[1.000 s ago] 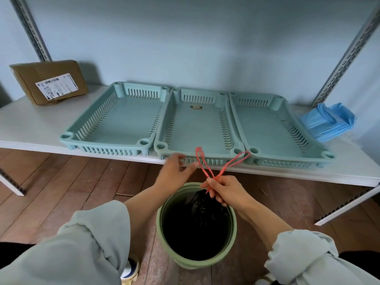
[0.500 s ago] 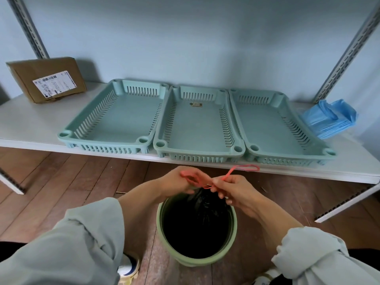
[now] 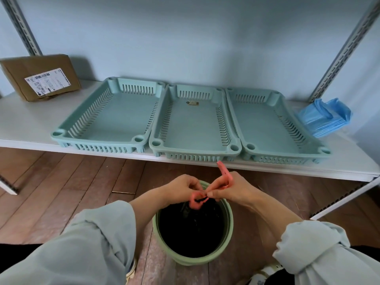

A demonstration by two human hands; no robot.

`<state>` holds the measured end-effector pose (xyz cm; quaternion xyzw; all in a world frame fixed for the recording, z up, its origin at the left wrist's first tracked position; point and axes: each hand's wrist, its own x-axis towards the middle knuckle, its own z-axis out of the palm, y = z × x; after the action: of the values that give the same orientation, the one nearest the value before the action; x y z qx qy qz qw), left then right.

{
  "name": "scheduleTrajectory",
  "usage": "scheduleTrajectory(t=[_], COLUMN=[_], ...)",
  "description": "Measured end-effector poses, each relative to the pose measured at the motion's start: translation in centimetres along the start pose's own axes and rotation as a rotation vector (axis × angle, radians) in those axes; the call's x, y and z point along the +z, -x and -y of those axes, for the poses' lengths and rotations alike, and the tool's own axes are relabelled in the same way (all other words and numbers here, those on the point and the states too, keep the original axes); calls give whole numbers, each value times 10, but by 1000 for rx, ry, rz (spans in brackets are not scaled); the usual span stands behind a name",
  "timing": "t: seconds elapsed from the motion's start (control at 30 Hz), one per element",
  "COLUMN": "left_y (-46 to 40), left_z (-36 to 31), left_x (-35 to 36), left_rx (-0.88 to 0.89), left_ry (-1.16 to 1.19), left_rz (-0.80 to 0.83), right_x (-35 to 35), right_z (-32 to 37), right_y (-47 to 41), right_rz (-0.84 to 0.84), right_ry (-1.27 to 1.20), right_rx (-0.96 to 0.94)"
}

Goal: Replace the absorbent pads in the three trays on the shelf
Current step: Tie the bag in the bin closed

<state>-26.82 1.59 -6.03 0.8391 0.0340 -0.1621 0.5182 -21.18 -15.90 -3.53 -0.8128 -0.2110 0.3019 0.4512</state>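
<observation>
1. Head view: all three trays (image 3: 191, 122) sit bare in a row mid-frame on the shelf (image 3: 24, 120), so the old pads look cleared out.
2. Bottom centre, left hand (image 3: 181, 190) and right hand (image 3: 230, 188) both pinch the pink drawstring (image 3: 196, 199) of the black bag (image 3: 191, 227) in the green bin (image 3: 227, 221). Looks like tying off the waste.
3. Next up, I'd guess: cinch the knot, then grab fresh blue pads (image 3: 324, 118) at the shelf's right end.

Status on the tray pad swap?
Done: three teal slotted plastic trays sit bare. In hand: left hand and right hand tie the red drawstring on the black bin bag. Left: lay fresh pads from the blue folded stack.
</observation>
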Motion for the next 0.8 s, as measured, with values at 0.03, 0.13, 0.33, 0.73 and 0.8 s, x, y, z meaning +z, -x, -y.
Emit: scheduleTrajectory(t=[0.03, 0.13, 0.33, 0.73, 0.8], left_y=[1, 5, 2, -1, 4], left_z=[-1, -9, -10, -13, 6], left_x=[0, 2, 5, 0, -8], left_rx=[-35, -138, -260, -133, -230], left_ry=[14, 166, 333, 863, 920], left_rz=[-7, -2, -101, -485, -613], right_x=[2, 12, 24, 15, 5], right_z=[0, -2, 1, -1, -18], right_y=[-2, -8, -14, -16, -10], right_rz=[-43, -262, -496, -366, -363], right_ry=[32, 162, 141, 132, 298], right_rx=[-17, 2, -54, -45, 74])
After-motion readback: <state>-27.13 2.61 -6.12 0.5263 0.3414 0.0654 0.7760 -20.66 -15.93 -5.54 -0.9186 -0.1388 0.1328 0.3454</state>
